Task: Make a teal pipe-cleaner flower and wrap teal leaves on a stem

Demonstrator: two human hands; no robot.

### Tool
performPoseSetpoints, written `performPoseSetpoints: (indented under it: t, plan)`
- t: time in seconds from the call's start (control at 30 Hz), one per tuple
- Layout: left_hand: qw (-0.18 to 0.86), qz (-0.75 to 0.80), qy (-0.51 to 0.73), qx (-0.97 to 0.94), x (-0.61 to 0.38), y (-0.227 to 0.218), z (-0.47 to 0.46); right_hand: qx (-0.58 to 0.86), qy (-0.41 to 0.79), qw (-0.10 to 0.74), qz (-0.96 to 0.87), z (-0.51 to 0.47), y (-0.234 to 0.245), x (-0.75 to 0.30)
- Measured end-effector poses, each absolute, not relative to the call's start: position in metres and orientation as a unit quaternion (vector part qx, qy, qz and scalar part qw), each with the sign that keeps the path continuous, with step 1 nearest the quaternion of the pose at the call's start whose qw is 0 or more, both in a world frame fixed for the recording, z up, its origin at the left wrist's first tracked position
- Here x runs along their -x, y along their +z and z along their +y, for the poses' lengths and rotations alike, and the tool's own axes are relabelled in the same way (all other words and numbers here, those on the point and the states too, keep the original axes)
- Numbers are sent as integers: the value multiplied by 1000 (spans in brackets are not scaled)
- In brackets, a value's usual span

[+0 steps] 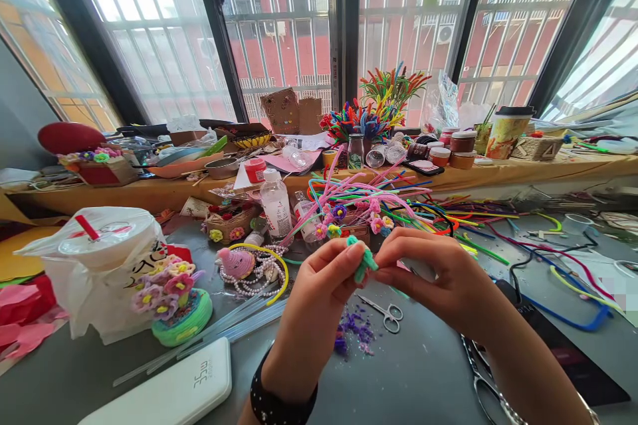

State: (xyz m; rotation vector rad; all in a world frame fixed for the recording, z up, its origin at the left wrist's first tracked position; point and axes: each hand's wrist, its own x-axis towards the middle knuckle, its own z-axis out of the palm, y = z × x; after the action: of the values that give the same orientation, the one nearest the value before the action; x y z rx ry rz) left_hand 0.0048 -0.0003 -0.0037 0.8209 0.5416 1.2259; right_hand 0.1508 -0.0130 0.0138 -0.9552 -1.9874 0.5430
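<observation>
Between both hands, raised over the middle of the grey table, is a small mint-green pipe-cleaner piece bent into loops. My left hand pinches it between thumb and fingers. From the right, the fingertips of my right hand are closed on the edge of the same piece. Below them on the table lie small silver scissors and a scatter of purple fuzz clippings. Behind the hands stands a basket holding pink pipe cleaners and little fuzzy flowers.
A white power bank, a green-based flower ornament and a bagged drink cup stand on the left. Beaded strands lie near a water bottle. Larger scissors and a dark phone are by my right forearm.
</observation>
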Motion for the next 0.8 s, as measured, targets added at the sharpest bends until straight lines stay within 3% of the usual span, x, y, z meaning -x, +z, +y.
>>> performPoseSetpoints:
  t: [0.37, 0.57, 0.8]
  plan:
    - [592, 306, 506, -547, 12, 7, 2, 394, 207, 401, -801, -7, 11, -159]
    - [607, 306, 507, -529, 12, 7, 2, 385, 209, 394, -808, -9, 13, -159]
    - [660, 258, 488, -510, 16, 1, 6, 333, 321, 390, -796, -5, 8, -161]
